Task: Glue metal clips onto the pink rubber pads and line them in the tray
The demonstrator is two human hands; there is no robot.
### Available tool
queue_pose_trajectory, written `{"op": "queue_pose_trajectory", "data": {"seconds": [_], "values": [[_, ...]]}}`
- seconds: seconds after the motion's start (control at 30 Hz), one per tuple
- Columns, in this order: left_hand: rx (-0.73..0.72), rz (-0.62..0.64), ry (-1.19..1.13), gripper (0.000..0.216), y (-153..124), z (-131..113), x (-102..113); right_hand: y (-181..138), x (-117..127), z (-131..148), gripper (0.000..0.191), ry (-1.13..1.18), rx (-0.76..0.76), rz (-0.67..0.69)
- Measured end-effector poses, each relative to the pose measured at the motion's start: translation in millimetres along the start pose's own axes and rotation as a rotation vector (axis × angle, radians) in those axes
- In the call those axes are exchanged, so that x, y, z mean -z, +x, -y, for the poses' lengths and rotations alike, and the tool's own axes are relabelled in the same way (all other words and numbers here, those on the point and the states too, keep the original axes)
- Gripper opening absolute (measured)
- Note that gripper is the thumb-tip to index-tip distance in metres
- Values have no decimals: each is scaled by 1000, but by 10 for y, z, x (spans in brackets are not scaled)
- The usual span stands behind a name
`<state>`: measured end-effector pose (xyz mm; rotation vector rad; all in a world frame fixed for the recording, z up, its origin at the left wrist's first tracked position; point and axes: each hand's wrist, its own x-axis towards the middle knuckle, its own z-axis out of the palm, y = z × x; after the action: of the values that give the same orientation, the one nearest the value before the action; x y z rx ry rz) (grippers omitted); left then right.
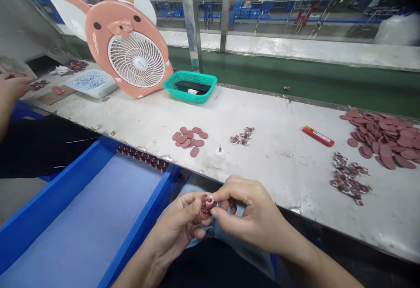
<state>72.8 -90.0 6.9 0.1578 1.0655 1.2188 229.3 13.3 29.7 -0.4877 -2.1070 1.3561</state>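
Between the fingers of my left hand [183,218] is a reddish-brown oval disc [205,205]. My right hand [251,211] pinches a small brown-and-white figurine [211,200] against that disc; its details are too small to make out. Another oval disc shows under my right fingers. Both hands are together above my lap, just off the table edge. Beyond them stands a small white bottle [219,157] with a thin metal tip. Loose oval discs [188,138] lie left of the bottle, and a few small figurines [243,136] lie right of it.
A large pile of oval discs [387,137], more figurines [351,177] and a red box [318,135] are on the right. A green basket [169,86] and a pink fan [93,38] stand behind. A blue tray [131,231] adjoins the table at left, near another person's hand [13,89].
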Motion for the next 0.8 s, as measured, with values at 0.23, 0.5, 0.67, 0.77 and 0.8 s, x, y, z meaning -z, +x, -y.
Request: {"op": "queue_pose_trajectory", "data": {"seconds": [0.23, 0.5, 0.67, 0.77, 0.8], "values": [[6, 15, -87, 35, 60, -105, 39, 222, 10, -1, 13, 10, -25, 23], [56, 55, -144, 34, 32, -123, 423, 292, -316, -10, 14, -23, 6, 41], [81, 122, -111, 35, -42, -172, 668, 302, -553, 69, 12, -59, -11, 30], [80, 161, -115, 35, -85, -162, 732, 275, -628, 149, 11, -85, -49, 19], [79, 172, -118, 35, -95, -150, 741, 261, -643, 172, 11, -91, -57, 16]]}}
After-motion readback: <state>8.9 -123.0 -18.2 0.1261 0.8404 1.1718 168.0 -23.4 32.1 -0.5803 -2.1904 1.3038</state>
